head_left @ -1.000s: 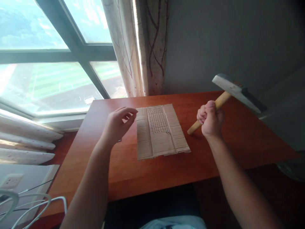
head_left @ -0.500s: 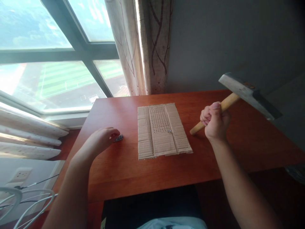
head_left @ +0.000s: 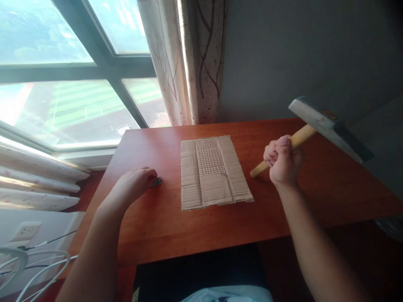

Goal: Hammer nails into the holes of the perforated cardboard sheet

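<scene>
Left hand [head_left: 136, 183] lower now, at metal pieces [head_left: 156, 182]

The table [head_left: 189, 230] bears 1 cardboard sheet [head_left: 214, 181] and metal pieces [head_left: 156, 182].

The person's left forearm [head_left: 94, 243] is slanting inward from the lower left, left hand [head_left: 134, 183] is arching palm-down with fingers [head_left: 152, 173] curling under, right forearm [head_left: 315, 243] is angling inward, right hand [head_left: 286, 163] is holding a tight fist, thumb [head_left: 284, 141] lying uppermost.
</scene>
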The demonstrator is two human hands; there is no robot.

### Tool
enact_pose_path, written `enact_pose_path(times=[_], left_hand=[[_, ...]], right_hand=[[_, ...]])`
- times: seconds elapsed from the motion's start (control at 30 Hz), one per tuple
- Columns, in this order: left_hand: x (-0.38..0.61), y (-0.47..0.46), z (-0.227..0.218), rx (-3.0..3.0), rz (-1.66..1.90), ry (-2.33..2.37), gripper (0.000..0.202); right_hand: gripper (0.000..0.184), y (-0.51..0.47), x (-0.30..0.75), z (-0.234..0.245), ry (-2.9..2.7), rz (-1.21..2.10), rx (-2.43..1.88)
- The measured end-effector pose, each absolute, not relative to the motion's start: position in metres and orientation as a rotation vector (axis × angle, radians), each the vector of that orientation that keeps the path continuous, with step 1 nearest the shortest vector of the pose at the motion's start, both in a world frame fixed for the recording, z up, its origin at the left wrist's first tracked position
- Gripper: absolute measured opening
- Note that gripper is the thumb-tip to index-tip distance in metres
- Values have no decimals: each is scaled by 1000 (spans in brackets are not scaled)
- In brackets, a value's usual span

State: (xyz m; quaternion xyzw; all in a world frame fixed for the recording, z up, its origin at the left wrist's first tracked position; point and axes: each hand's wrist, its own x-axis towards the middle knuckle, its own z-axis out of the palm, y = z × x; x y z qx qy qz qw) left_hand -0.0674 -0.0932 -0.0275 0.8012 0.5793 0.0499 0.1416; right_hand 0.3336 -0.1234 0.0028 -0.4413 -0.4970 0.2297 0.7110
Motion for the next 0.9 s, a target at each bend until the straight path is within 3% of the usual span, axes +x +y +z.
enact_pose_path(times=[0.13, 0.3, 0.43, 0.63, 0.9], left_hand=[[-64, -98, -19, 2398, 168, 1785, 16], [-44, -113, 3, 2226, 912, 1719, 10], [0, -121, 22, 1892, 1171, 1369, 16], [68, -115, 29, 1957, 1070, 986, 7], [92, -109, 14, 1992, 952, 957, 3]], right_hand=[[50, -124, 335, 1, -1090, 534, -941], [51, -124, 336, 0, -1050, 531, -940], [51, -123, 337, 0, -1047, 536, -926], [49, -124, 336, -1, -1045, 569, -858], [50, -123, 336, -1, -1051, 537, -884]])
